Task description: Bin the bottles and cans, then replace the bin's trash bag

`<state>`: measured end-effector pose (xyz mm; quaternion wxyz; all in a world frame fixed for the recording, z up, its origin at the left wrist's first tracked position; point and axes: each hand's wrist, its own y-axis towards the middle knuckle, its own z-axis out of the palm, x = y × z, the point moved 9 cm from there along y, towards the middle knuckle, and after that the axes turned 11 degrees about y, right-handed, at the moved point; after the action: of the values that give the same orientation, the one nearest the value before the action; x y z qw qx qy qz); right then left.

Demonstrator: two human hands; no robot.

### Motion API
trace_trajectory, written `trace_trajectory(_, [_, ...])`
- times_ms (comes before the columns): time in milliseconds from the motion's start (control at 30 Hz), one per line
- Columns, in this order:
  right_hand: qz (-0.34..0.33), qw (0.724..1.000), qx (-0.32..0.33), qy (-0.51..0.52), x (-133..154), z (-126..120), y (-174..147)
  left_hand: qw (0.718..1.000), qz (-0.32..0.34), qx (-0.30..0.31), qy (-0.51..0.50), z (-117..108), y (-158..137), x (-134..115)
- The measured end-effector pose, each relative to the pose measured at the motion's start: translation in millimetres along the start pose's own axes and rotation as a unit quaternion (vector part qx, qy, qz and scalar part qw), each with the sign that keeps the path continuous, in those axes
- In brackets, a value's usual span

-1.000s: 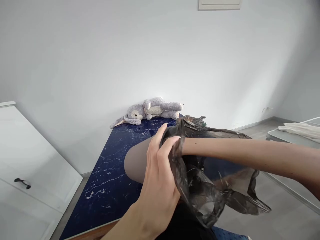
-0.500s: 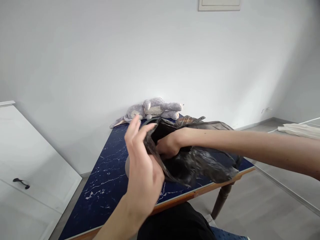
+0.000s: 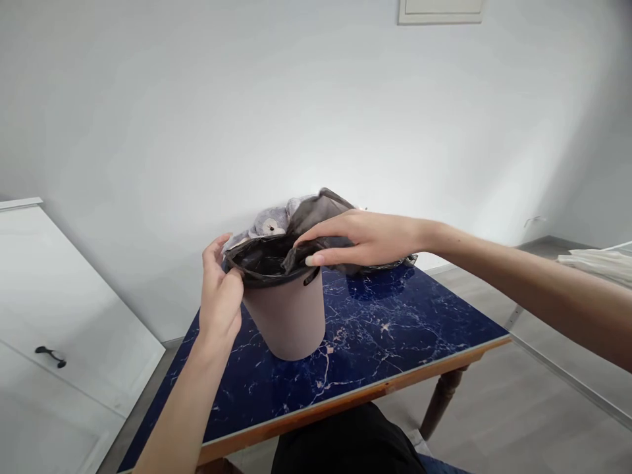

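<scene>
A beige waste bin (image 3: 286, 316) stands upright on a dark blue marbled table (image 3: 395, 336). A thin black plastic bag (image 3: 269, 260) lines its mouth, with loose film trailing over the right side of the rim. My left hand (image 3: 220, 293) grips the bag's edge against the bin's left rim. My right hand (image 3: 363, 238) lies over the right side of the rim, fingers pinching the loose bag film there.
A grey plush toy (image 3: 269, 226) lies at the table's far edge by the white wall, partly hidden behind the bin. A white drawer unit (image 3: 54, 329) with a black handle stands at the left. A glass-topped surface with pale cloth (image 3: 600, 258) is at the right.
The bin was held tilted in the air with my right arm inside the bag; now it stands upright on the table, and both hands are at its rim holding the bag's edge.
</scene>
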<state>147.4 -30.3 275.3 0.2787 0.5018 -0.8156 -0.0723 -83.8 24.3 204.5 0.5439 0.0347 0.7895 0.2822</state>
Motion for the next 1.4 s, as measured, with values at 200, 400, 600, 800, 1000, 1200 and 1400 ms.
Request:
trace_trajectory(200, [-0.093,0.979,-0.114,-0.138,15.7,5.6,-13.0,0.996,0.069,0.024,0.055,4.8,-3.6,-11.0])
trace_trajectory(400, [-0.145,0.946,-0.151,-0.247,36.2,21.5,-25.5,0.943,0.218,0.003,0.25,-14.2,-10.5,-53.4])
trace_trajectory(600, [-0.144,0.958,-0.102,-0.225,29.1,38.9,-30.0,0.952,0.242,-0.028,0.184,-31.9,-19.3,-62.0])
trace_trajectory(800, [-0.126,0.978,-0.069,-0.152,12.7,58.5,-30.0,0.932,0.299,-0.073,0.19,-46.0,-31.5,-62.1])
trace_trajectory(1000, [-0.112,0.993,0.025,-0.034,-13.4,97.5,-31.4,0.919,0.287,-0.004,0.27,-42.5,-28.1,-19.4])
trace_trajectory(1200, [-0.073,0.995,0.008,0.071,-9.8,72.6,-33.5,0.964,0.223,0.062,0.131,-44.3,-18.9,4.3])
trace_trajectory(1400, [-0.047,0.986,-0.156,0.041,-9.5,22.2,-13.9,0.978,0.134,-0.044,0.152,-45.8,23.3,-4.3])
